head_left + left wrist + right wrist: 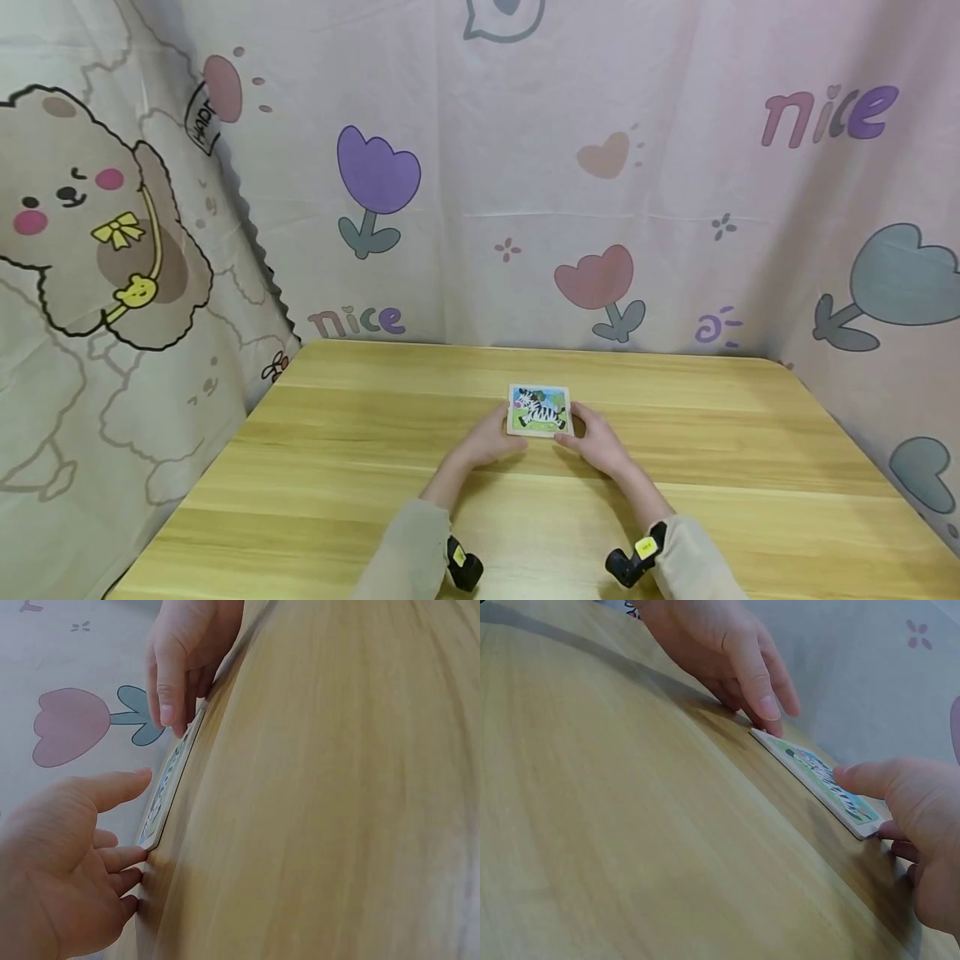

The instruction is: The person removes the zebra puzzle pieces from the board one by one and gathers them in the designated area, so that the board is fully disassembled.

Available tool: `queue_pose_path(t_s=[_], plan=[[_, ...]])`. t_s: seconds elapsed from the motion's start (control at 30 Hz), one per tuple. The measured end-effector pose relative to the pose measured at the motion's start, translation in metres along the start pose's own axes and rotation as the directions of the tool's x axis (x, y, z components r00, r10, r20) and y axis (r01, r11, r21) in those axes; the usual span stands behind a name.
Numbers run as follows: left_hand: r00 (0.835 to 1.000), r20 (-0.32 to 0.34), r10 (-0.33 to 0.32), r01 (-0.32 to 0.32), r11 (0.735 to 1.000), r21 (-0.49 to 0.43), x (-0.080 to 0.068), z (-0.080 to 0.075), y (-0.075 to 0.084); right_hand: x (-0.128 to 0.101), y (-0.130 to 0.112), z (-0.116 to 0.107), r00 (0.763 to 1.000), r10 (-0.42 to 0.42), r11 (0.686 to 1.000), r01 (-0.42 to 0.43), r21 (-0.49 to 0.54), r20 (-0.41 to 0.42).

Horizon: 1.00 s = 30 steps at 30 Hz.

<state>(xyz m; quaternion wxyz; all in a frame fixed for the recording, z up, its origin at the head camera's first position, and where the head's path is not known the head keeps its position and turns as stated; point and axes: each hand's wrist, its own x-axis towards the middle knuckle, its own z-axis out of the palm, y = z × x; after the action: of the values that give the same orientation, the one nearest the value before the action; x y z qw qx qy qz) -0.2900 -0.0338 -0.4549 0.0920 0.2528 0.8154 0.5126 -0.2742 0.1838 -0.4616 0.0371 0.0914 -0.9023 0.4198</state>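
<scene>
A small square picture board [540, 411] with a white rim and a running zebra lies flat on the wooden table. At its left edge is my left hand [489, 437], one fingertip right at the near corner and the thumb held apart in the left wrist view. My right hand [597, 440] is at the opposite edge. In the right wrist view, the right thumb [862, 778] extends over the picture while the other fingers sit low by the corner of the board [814, 778]. Neither hand's fingers curl round the board.
The table [360, 417] has a light wood grain and ends at a printed curtain [480, 167] behind it. Another curtain [45, 400] with a bear print hangs along the left side. Small black wrist cameras [633, 560] are strapped on by the beige sleeves [408, 550].
</scene>
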Motion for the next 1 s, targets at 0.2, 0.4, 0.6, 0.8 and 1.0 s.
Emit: queue_pose_path(t_s=[0.2, 0.4, 0.6, 0.8, 1.0], plan=[[1.0, 0.018, -0.004, 0.004, 1.0, -0.006, -0.01, -0.001, 0.0, -0.007, 0.0, 0.002, 1.0, -0.019, 0.999, 0.019, 0.034, 0.011], [0.998, 0.054, -0.032, 0.029, 0.998, 0.056, -0.024, -0.005, 0.003, -0.018, -0.004, 0.002, 0.998, -0.056, 0.997, 0.055, 0.049, 0.032], [0.994, 0.092, -0.053, 0.042, 0.993, 0.109, -0.04, -0.007, 0.008, -0.03, -0.008, 0.002, 0.996, -0.072, 0.996, 0.069, 0.06, 0.05], [0.991, 0.108, -0.073, 0.053, 0.983, 0.178, -0.052, -0.008, 0.012, -0.043, -0.011, 0.003, 0.994, -0.091, 0.995, 0.088, 0.044, 0.057], [0.987, 0.138, -0.08, 0.056, 0.984, 0.172, -0.065, -0.008, 0.018, -0.056, -0.015, 0.003, 0.994, -0.084, 0.996, 0.081, 0.044, 0.067]])
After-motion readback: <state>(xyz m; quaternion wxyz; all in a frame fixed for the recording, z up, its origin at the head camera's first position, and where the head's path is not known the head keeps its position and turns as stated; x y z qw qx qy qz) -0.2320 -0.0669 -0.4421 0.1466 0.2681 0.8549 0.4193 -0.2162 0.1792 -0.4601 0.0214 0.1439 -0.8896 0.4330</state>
